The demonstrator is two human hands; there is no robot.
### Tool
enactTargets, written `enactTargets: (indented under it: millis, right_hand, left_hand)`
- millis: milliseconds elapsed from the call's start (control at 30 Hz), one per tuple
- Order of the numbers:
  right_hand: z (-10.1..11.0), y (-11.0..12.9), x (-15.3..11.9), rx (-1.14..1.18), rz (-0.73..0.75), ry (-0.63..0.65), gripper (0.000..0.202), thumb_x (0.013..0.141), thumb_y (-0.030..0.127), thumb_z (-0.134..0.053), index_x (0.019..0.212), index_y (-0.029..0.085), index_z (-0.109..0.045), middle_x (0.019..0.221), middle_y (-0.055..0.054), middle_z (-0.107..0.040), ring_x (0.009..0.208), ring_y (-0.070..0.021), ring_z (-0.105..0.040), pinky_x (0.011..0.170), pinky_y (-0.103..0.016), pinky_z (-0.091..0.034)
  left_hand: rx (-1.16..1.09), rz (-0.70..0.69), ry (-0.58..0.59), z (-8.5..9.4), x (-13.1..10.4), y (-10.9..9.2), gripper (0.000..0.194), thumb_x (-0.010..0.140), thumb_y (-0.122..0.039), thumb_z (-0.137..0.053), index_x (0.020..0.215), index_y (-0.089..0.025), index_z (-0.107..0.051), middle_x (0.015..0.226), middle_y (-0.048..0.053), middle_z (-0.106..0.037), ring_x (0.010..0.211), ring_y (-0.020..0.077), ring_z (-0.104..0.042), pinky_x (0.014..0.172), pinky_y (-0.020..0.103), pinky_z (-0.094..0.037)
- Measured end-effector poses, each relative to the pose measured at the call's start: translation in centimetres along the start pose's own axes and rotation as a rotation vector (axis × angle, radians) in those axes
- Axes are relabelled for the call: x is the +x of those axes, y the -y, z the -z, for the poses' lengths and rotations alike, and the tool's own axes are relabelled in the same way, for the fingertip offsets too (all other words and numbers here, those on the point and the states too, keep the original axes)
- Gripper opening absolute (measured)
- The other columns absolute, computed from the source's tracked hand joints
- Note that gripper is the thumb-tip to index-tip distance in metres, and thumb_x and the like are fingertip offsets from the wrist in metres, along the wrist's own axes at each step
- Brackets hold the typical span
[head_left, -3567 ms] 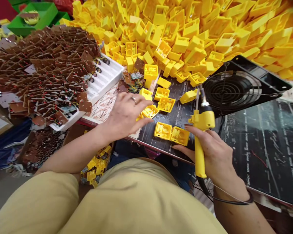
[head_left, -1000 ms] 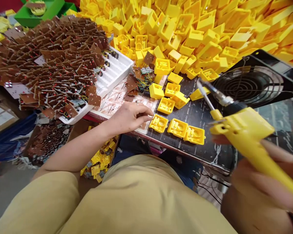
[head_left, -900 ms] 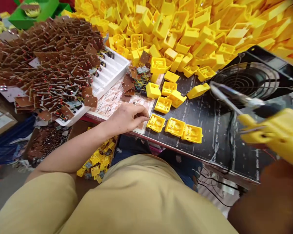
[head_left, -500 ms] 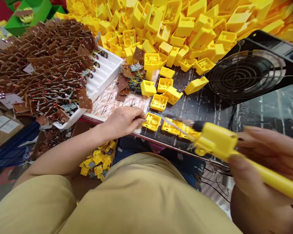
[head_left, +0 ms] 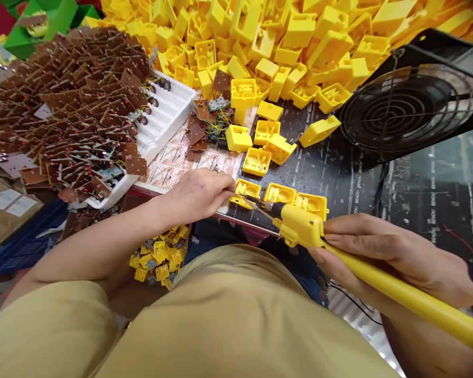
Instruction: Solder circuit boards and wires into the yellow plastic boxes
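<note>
The right hand (head_left: 398, 252) grips a yellow soldering tool (head_left: 305, 226), tip angled to an open yellow casing (head_left: 254, 188) near the desk (head_left: 339, 184) edge; the left hand (head_left: 199, 194), pinched narrow, contents unclear, seems placed beside it for close control.

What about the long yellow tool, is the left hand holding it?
No, the right hand holds the yellow tool, while the left hand is at a small yellow case.

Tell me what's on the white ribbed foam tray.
Brown circuit boards, heaped, with wires and round black parts. The tray shows bare ribs at its right; boards hide much of the rest.
</note>
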State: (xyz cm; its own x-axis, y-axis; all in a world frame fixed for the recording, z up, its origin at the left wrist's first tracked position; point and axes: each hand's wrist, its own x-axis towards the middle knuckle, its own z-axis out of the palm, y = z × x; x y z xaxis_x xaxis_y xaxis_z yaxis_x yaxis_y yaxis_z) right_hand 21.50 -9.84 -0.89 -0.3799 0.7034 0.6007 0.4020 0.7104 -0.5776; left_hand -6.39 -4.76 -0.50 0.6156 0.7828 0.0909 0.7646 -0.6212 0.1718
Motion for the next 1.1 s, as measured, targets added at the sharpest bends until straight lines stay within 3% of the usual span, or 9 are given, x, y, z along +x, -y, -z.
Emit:
enactTargets:
  millis: [167, 333, 533, 700, 900, 933, 1033, 1100]
  right_hand:
    - [0.2, -0.2, 0.8, -0.039, 0.107, 0.047, 0.010, 0.089, 0.022, -0.069, 0.088, 0.019, -0.059, 0.076, -0.002, -0.067, 0.066, -0.0083, -0.066, 0.060, -0.016, -0.058]
    - [0.6, 0.1, 1.6, -0.036, 0.252, 0.119, 0.025, 0.073, 0.006, -0.080, 0.087, 0.015, -0.061, 0.073, -0.003, -0.067, 0.068, -0.0120, -0.068, 0.066, -0.022, -0.061]
    - [0.9, 0.0, 2.1, -0.088, 0.205, 0.109, 0.017, 0.080, 0.011, -0.075, 0.085, 0.016, -0.060, 0.072, -0.003, -0.068, 0.066, -0.0106, -0.068, 0.066, -0.019, -0.061]
    - [1.0, -0.2, 2.3, -0.062, 0.336, 0.105, 0.021, 0.075, 0.011, -0.079, 0.084, 0.013, -0.061, 0.069, -0.003, -0.066, 0.064, -0.0105, -0.067, 0.066, -0.019, -0.061]
    - [3.4, -1.5, 1.0, -0.082, 0.128, 0.202, 0.011, 0.084, 0.022, -0.073, 0.093, 0.022, -0.066, 0.086, -0.005, -0.070, 0.068, -0.0124, -0.067, 0.050, -0.020, -0.057]
    - [3.5, -1.5, 0.8, -0.051, 0.149, 0.202, 0.013, 0.083, 0.023, -0.074, 0.092, 0.023, -0.065, 0.084, -0.004, -0.070, 0.065, -0.0123, -0.067, 0.048, -0.020, -0.056]
    - [2.8, -0.1, 0.5, 0.041, 0.017, 0.051, 0.017, 0.079, 0.017, -0.077, 0.087, 0.024, -0.064, 0.078, -0.002, -0.067, 0.065, -0.0133, -0.066, 0.049, -0.022, -0.055]
    - [1.8, 1.4, 0.4, 0.048, -0.217, -0.031, 0.015, 0.080, 0.017, -0.076, 0.085, 0.025, -0.065, 0.083, -0.003, -0.067, 0.071, -0.0148, -0.066, 0.052, -0.025, -0.055]
  left_hand:
    - [0.027, -0.051, -0.008, 0.0, 0.1, 0.0, 0.015, 0.090, -0.019, -0.059, 0.082, -0.016, -0.071, 0.069, 0.002, -0.072, 0.067, 0.0172, -0.069, 0.061, 0.027, -0.042]
    - [0.060, -0.059, -0.014, 0.2, 0.1, -0.2, 0.017, 0.090, -0.020, -0.057, 0.082, -0.015, -0.071, 0.068, 0.003, -0.071, 0.066, 0.0183, -0.068, 0.060, 0.028, -0.042]
    - [0.080, -0.027, 0.074, 0.4, 0.3, -0.2, 0.020, 0.092, -0.023, -0.053, 0.085, -0.016, -0.070, 0.070, 0.003, -0.071, 0.067, 0.0178, -0.066, 0.061, 0.028, -0.041]
    - [0.141, 0.000, 0.108, 0.7, 0.5, -0.5, 0.024, 0.092, -0.025, -0.049, 0.083, -0.018, -0.070, 0.068, 0.004, -0.070, 0.062, 0.0179, -0.063, 0.058, 0.029, -0.039]
    - [0.200, -0.007, 0.135, 1.1, 0.8, -0.7, 0.027, 0.091, -0.027, -0.048, 0.081, -0.017, -0.070, 0.068, 0.007, -0.068, 0.063, 0.0196, -0.062, 0.061, 0.031, -0.039]
    - [0.198, -0.019, 0.140, 1.1, 0.9, -0.8, 0.027, 0.092, -0.027, -0.048, 0.081, -0.017, -0.070, 0.072, 0.007, -0.069, 0.067, 0.0198, -0.062, 0.064, 0.032, -0.041]
    - [0.185, -0.055, 0.136, 1.3, 1.2, -0.8, 0.025, 0.091, -0.023, -0.048, 0.081, -0.017, -0.070, 0.082, 0.008, -0.072, 0.079, 0.0216, -0.064, 0.076, 0.036, -0.045]
    - [0.156, -0.054, 0.139, 1.3, 1.3, -0.8, 0.024, 0.090, -0.021, -0.048, 0.081, -0.017, -0.069, 0.087, 0.009, -0.072, 0.084, 0.0234, -0.064, 0.082, 0.038, -0.045]
